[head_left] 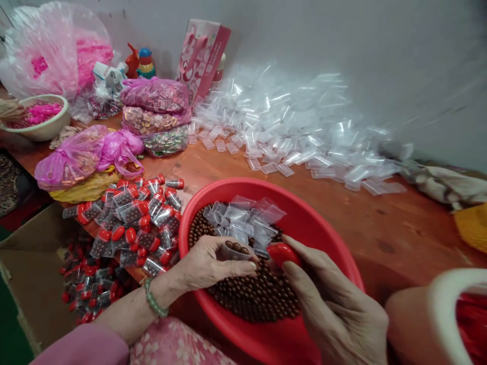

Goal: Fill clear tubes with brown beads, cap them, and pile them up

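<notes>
A clear plastic container [236,252] with brown balls at its mouth is held between the thumb and fingers of my left hand [213,263]. My right hand [331,299] pinches a red cap [283,253] a little to the right of the container, apart from it. Both hands are over a red basin [342,248]. Inside the basin lie many brown balls [262,299], with several empty clear containers [239,220] on top of them.
Filled red-capped containers [133,213] are heaped left of the basin, above a cardboard box [30,274]. Clear empties [289,126] are piled along the wall. Pink bags [76,152] lie at the left. A white-rimmed tub [437,304] with red pieces stands at the right.
</notes>
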{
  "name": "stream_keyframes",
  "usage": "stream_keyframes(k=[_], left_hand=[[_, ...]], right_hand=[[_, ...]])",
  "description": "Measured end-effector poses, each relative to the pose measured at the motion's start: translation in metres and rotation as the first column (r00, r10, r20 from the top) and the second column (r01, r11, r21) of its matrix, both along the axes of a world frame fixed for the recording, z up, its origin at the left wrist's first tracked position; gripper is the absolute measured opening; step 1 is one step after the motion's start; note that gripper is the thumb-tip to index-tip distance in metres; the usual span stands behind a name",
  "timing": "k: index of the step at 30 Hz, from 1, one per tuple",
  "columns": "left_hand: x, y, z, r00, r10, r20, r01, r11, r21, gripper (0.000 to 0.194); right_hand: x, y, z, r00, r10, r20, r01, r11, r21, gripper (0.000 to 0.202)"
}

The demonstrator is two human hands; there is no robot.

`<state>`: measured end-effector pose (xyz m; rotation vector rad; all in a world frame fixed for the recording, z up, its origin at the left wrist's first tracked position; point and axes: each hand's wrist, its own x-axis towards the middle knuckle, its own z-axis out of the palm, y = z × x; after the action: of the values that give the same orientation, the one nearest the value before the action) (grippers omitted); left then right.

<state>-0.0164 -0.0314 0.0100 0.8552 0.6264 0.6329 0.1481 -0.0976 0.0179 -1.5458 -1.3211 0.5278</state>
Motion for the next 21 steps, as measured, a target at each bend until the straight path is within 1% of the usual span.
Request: stream_keyframes(k=[3, 7, 9, 11, 14, 17, 19, 21], left_hand=[[0.001, -0.001, -0.002, 1.0, -0.007, 0.011, 0.008, 0.998, -0.07, 0.043], [0.001, -0.001, -0.004, 0.999, -0.044, 0.032, 0.047, 0.995, -0.085, 0.046], [0.0, -0.001, -0.005, 0.998, -0.063, 0.032, 0.065, 0.996, -0.065, 0.047], [-0.001, -0.001, -0.005, 0.997, -0.065, 0.029, 0.066, 0.997, -0.035, 0.049], [-0.001, 0.0, -0.006, 0.997, -0.065, 0.042, 0.065, 0.998, 0.002, 0.05], [-0.001, 0.0, -0.006, 0.994, -0.086, 0.073, 0.085, 0.996, 0.018, 0.049], [-0.001, -0.001, -0.005, 0.992, -0.087, 0.09, 0.087, 0.996, 0.012, 0.047], [-0.001, -0.001, -0.005, 0.992, -0.095, 0.086, 0.095, 0.995, 0.004, 0.047]], right_hand=[[0.0, 0.003, 0.004, 0.998, 0.046, -0.04, -0.046, 0.999, 0.012, 0.028], [-0.002, 0.014, 0.013, 0.988, 0.156, -0.02, -0.154, 0.985, 0.075, 0.023], [-0.004, 0.019, 0.017, 0.988, 0.15, -0.045, -0.146, 0.986, 0.079, 0.022], [-0.007, 0.023, 0.019, 0.989, 0.112, -0.1, -0.107, 0.993, 0.059, 0.022], [-0.014, 0.028, 0.017, 0.982, 0.113, -0.148, -0.105, 0.993, 0.057, 0.021], [-0.022, 0.032, 0.013, 0.977, 0.165, -0.133, -0.156, 0.985, 0.079, 0.019], [-0.026, 0.033, 0.011, 0.974, 0.195, -0.113, -0.188, 0.98, 0.069, 0.018], [-0.028, 0.033, 0.01, 0.969, 0.21, -0.127, -0.205, 0.977, 0.056, 0.018]])
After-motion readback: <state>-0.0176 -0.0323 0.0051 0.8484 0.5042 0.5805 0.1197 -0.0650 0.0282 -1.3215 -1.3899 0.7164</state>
